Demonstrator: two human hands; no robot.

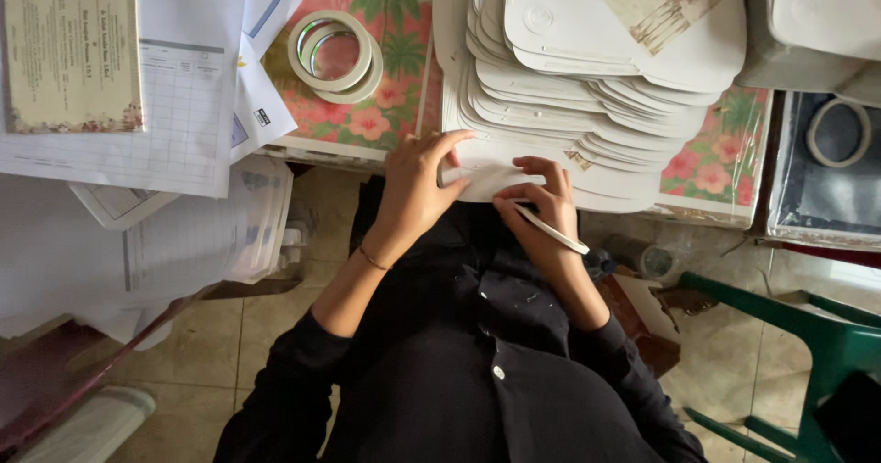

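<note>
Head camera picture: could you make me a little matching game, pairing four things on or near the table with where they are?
Things:
1. rolls of tape
2. stack of white envelopes
3. green chair
4. white strip

Places:
A. under the right hand, at the table's edge
B. lower right, on the floor
C. on the flowered tablecloth, left of the stack
D. top middle, fanned out, with the left hand on the lowest one

Pairs: 1-C, 2-D, 3-B, 4-A
</note>
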